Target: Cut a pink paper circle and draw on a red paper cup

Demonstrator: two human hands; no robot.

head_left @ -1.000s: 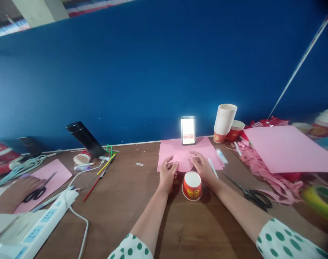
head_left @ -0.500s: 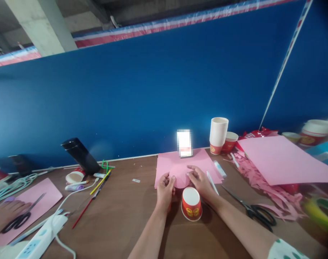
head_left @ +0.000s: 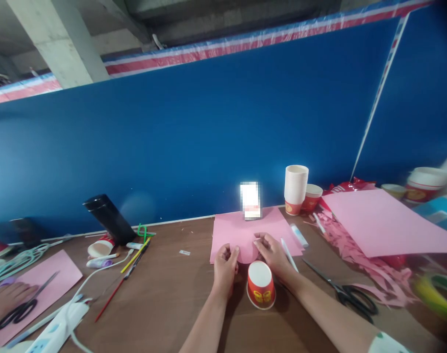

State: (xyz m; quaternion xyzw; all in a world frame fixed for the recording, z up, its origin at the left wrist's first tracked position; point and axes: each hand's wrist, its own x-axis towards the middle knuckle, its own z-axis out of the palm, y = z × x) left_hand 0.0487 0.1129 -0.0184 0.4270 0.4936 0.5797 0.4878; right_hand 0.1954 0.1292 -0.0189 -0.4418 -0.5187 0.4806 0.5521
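Between my hands is a small pink paper piece with a rounded lower edge (head_left: 247, 255), hard to tell apart from the pink sheets (head_left: 223, 228) behind it. My left hand (head_left: 225, 264) pinches its left side between thumb and fingers. On the right side, my right hand (head_left: 270, 252) grips it with thumb and index finger. Just in front of the hands a red paper cup (head_left: 260, 289) with a yellow print stands upside down, its white base up. Beside my right hand lie a white pen (head_left: 289, 255) and a glue stick (head_left: 299, 236).
Black-handled scissors (head_left: 350, 296), pink paper strips (head_left: 378, 267) and a large pink sheet (head_left: 385, 223) lie at right. Stacked cups (head_left: 296, 189) and a bright phone (head_left: 250, 200) stand behind. At left are a black bottle (head_left: 109, 220), a power strip (head_left: 60, 331) and another person's hand (head_left: 10, 301).
The view has tipped upward slightly, so the table sits lower in it. The pink piece looks lower and flatter between my hands; both keep their hold.
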